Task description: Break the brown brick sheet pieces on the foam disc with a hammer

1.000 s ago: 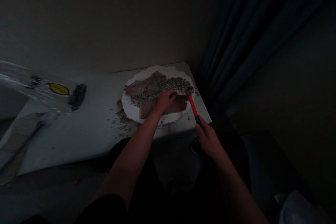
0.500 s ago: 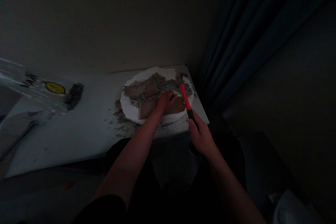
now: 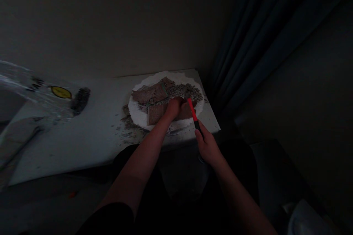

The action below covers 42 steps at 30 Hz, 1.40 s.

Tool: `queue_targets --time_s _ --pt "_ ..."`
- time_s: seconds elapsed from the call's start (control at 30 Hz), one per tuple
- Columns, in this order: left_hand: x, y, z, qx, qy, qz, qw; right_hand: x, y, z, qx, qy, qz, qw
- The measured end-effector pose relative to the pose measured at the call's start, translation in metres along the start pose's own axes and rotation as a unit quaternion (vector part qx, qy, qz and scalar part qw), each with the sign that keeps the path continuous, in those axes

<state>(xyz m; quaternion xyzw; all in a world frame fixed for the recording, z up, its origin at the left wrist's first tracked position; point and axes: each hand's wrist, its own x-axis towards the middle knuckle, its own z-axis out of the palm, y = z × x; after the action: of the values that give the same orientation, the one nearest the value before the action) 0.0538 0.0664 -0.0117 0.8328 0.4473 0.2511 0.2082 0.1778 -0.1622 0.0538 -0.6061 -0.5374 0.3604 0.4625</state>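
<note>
My right hand [image 3: 209, 146] is wrapped round the black grip of a hammer [image 3: 192, 109] with a red shaft. The hammer's head is down at the small grey-brown pieces [image 3: 180, 90], close to the fingers of my left hand. My left hand [image 3: 174, 108] is closed over a flat brown slab [image 3: 156, 114], its fingertips partly hidden; what they pinch cannot be made out. Behind it lies another rough brown slab [image 3: 151, 93] with a green edge. All of this sits on a round white mat [image 3: 135, 114] with a wavy rim.
A clear plastic bag [image 3: 46, 93] with a yellow label and dark contents lies at the left of the white table [image 3: 102, 128]. Crumbs [image 3: 128, 132] are scattered beside the mat. A dark curtain [image 3: 248, 40] hangs at the right. The room is dim.
The hammer head has come down and to the left, from above the mat's right side to beside my left fingers. My left hand stays on the slab.
</note>
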Motion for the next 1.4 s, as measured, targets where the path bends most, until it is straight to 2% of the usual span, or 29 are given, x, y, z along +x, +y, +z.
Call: queue_targets --time_s 0.17,0.33,0.47,0.6,0.77,1.1,1.4 --pt "-0.003 0.0 -0.001 -0.03 0.002 -0.017 0.999 0.001 -0.003 -0.003 0.001 0.001 -0.029 1.0" --pt "-0.008 -0.006 -0.024 -0.034 0.047 -0.035 0.998 0.0 0.011 0.0 -0.021 -0.007 0.021 1.0" --pt "-0.01 -0.009 -0.034 -0.041 0.028 -0.023 0.998 -0.001 0.004 -0.004 -0.015 0.001 0.013 1.0" --pt "-0.008 -0.002 -0.022 -0.056 -0.016 0.0 0.998 0.0 -0.009 -0.008 0.009 0.0 -0.018 1.0" --pt "-0.004 0.006 -0.008 -0.027 -0.008 -0.004 1.0 0.0 -0.004 -0.01 0.014 -0.007 -0.011 1.0" --pt "0.0 0.001 -0.006 0.012 -0.013 0.003 1.0 0.004 0.004 -0.005 0.001 -0.014 0.006 1.0" --pt "-0.006 0.008 -0.01 -0.008 0.028 0.015 0.999 0.003 0.003 -0.02 0.009 0.033 0.001 0.999"
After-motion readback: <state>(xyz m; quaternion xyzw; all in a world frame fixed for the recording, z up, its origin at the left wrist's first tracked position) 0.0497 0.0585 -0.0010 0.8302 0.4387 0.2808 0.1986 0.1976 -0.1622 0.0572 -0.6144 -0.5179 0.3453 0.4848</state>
